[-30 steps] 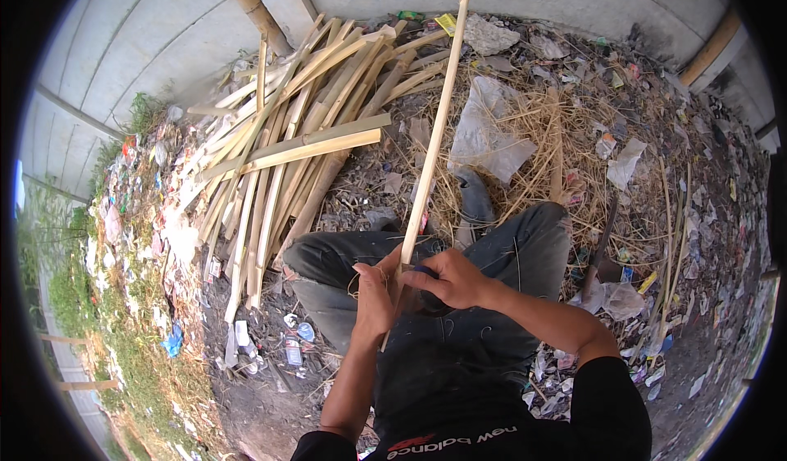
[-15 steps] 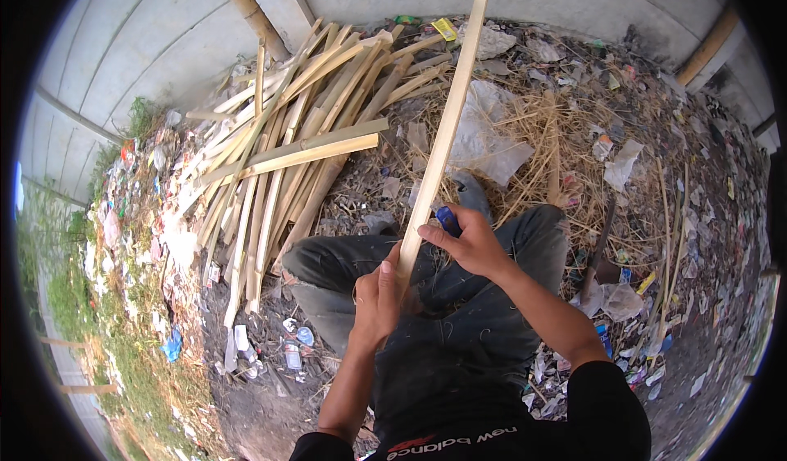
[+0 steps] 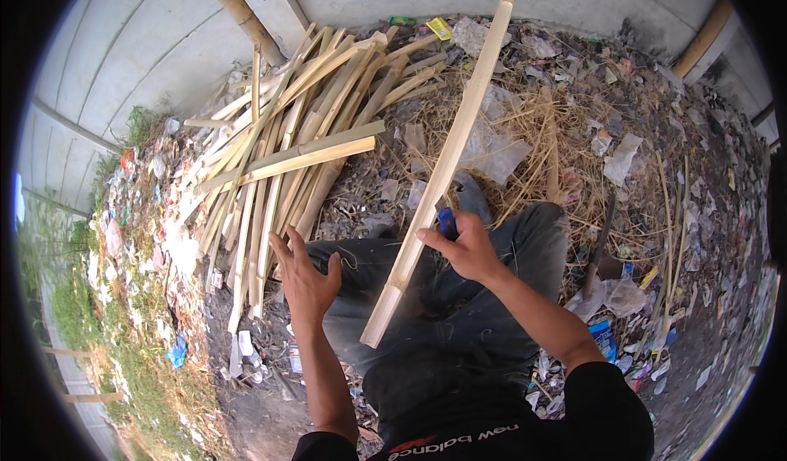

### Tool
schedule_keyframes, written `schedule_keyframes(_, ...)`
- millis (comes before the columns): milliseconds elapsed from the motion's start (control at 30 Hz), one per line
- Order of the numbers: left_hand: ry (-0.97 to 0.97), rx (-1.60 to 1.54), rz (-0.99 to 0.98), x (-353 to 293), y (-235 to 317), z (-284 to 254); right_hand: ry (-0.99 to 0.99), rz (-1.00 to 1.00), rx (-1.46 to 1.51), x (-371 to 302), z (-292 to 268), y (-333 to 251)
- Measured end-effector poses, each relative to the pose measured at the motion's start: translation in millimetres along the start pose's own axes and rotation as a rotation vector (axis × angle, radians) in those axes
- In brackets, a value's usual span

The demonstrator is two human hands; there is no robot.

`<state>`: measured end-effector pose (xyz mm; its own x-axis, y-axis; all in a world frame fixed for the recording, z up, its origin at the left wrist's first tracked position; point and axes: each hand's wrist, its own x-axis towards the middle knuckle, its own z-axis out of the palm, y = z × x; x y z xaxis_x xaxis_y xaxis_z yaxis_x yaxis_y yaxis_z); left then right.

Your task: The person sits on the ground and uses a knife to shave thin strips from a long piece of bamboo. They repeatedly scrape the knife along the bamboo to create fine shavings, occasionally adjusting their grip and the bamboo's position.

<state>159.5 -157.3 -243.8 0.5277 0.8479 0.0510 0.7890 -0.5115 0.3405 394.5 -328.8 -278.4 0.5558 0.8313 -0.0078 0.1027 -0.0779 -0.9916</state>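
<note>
A long split bamboo strip (image 3: 453, 153) slants across my lap, its lower end over my thigh and its upper end reaching toward the wall. My right hand (image 3: 469, 250) grips it partway along, thumb against its face. In the same hand sits a blue-handled tool (image 3: 447, 224); its blade, if any, is hidden by the strip. My left hand (image 3: 309, 287) is off the strip, fingers spread, above my knee on the left and close to the near ends of the stacked bamboo strips (image 3: 320, 116).
A pale panel wall (image 3: 393, 2) closes off the far side, with a bamboo post (image 3: 246, 16) leaning on it. Dry straw shavings (image 3: 533, 120) and a plastic sheet (image 3: 496, 153) lie ahead of my legs. Litter covers the ground on both sides.
My left hand has let go of the strip's lower end and moved left, its fingers opening. The strip has shifted, baring its lower end; my right hand still holds it.
</note>
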Motion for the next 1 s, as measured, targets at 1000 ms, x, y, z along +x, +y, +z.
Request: schedule_keyframes(1000, -0.276, -0.746, 0.124, -53.2, 60.8, 29.2, -0.263, -0.220, -0.684, -37.4, 5.1, -10.1)
